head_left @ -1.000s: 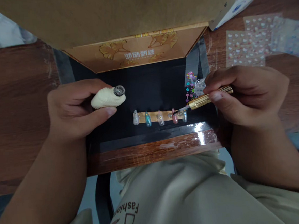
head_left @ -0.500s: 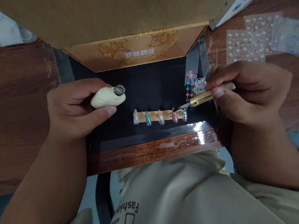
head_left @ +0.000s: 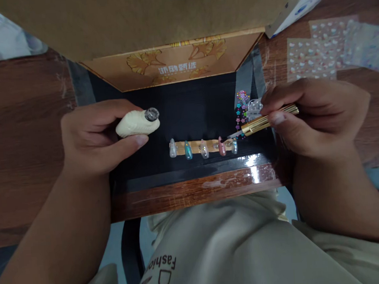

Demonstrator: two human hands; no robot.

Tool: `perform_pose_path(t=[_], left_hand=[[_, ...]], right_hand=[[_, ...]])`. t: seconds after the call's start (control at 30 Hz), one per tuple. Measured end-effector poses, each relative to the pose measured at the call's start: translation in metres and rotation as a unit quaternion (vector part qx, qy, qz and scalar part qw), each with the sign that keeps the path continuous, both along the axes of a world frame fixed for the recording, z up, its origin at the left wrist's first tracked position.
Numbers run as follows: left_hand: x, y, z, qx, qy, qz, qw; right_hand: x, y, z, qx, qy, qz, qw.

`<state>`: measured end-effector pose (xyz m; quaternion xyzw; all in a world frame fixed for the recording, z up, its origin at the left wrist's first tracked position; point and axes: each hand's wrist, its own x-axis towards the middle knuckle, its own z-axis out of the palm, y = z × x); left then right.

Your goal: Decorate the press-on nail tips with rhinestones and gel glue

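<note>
My left hand (head_left: 95,137) is closed round a cream bottle (head_left: 138,124) with a dark open neck, tilted to the right above the black mat. In my right hand (head_left: 314,116), thumb and fingers pinch a brush (head_left: 256,124) with a ridged gold handle. The brush tip meets the upper part of a pink false nail (head_left: 222,147); whether it presses on it I cannot tell. That nail sits on a wooden strip (head_left: 194,147) with several others, among them a teal nail (head_left: 188,150) and a silvery nail (head_left: 172,149).
Small coloured flower decorations (head_left: 239,108) lie beside a clear plastic piece (head_left: 254,108) near my right fingers. A large cardboard box (head_left: 178,67) stands at the mat's (head_left: 193,102) back. Sticker sheets (head_left: 311,57) are at the right, a white plastic bag (head_left: 3,38) at the far left.
The brush tip sits slightly lower on the pink nail than before. Both hands keep their holds on the bottle and the brush.
</note>
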<state>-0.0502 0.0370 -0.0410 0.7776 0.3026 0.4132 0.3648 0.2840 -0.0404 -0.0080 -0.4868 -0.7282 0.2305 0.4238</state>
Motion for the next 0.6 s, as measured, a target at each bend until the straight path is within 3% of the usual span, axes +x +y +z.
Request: perform_pose_path(t=[0.33,0.6], left_hand=[[-0.0035,-0.0004,-0.0026,-0.009,0.003,0.007,1.0],[-0.0031,0.0,-0.002,-0.001,0.012,0.003,1.0]], right_hand=[[-0.0001,-0.0001,-0.003,0.016,0.051,-0.036,0.998],[0.0021,0.0002,-0.0006,-0.023,0.018,-0.004,1.0]])
